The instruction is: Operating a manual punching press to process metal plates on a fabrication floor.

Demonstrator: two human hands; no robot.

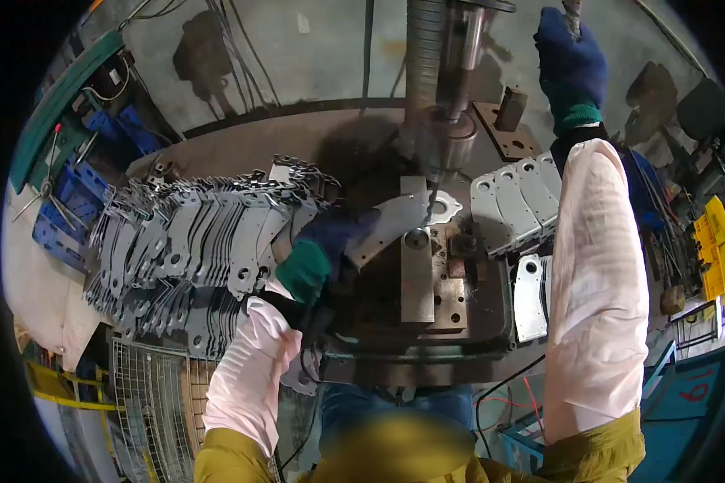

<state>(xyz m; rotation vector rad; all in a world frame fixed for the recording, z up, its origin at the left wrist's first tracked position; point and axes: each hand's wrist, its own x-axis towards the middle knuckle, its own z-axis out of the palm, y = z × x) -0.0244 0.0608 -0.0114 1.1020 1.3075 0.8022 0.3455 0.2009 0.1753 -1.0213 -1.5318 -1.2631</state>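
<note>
My left hand (338, 235), in a dark blue glove with a green cuff, is closed on the near end of a curved grey metal plate (388, 224). The plate's far end, which has a round hole, lies across a steel fixture block (416, 282) beneath the drill press spindle (449, 133). A thin drill bit (432, 197) points down at the plate; whether it touches cannot be made out. Raised at the upper right, my right hand (570, 68), gloved the same way, wraps round a lever handle (572, 14).
Dense rows of similar plates (205, 233) stand at the left. More plates (514, 201) are lined up at the right, with another small group (530, 298) nearer. A steel base with an upright block (510, 113) sits behind. Yellow boxes (715, 248) are far right.
</note>
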